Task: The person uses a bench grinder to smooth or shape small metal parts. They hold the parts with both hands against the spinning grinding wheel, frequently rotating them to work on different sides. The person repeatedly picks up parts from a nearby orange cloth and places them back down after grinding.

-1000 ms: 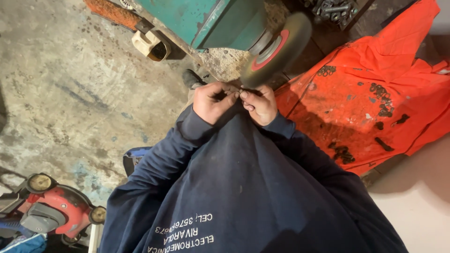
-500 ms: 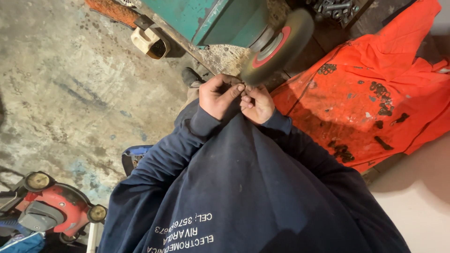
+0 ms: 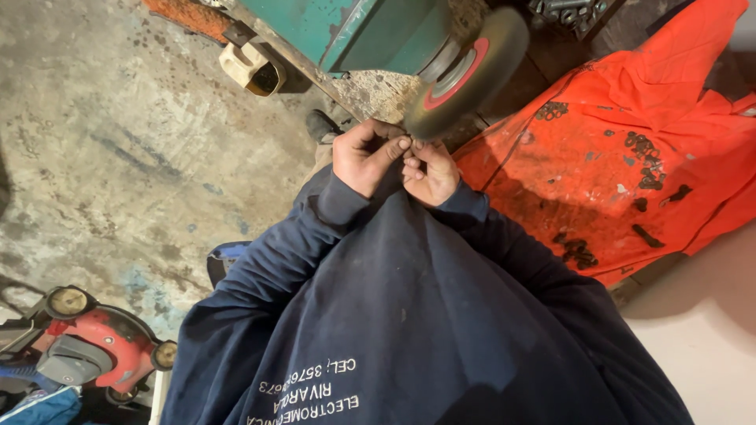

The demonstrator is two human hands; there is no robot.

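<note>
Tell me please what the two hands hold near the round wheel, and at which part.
Both hands, left and right, pinch something small between their fingertips just under the wheel. It is too small and hidden to identify.

That little piece you've got pinched between your fingertips (image 3: pixel 403 144) is almost totally hidden, just a tiny dark bit poking out where your thumbs and forefingers meet. Can't tell its shape. The wire wheel (image 3: pixel 465 75) sits right above your fingertips, just about touching them: a dark, bristly disc with a red ring and a silvery hub, tilted on its shaft.
</note>
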